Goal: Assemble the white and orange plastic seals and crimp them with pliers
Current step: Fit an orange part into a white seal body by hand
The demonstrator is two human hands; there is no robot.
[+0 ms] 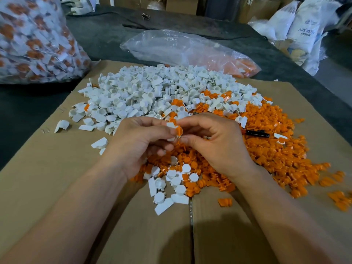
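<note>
Mid-assembly: my left grip (141,141) pinches a white plastic seal body (170,125), right grip (215,141) pressing a round orange plastic insert (179,131) into it; next, I judge, crimping with the black-handled pliers (257,133).

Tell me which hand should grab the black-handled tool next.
Right, probably. Both hands pinch the seal, but the black-handled tool lies on the orange pile just beyond the right hand; the left hand sits farther off.

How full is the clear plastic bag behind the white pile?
Mostly empty: the clear plastic bag lies slumped flat, with orange plastic pieces only in its right end.
</note>
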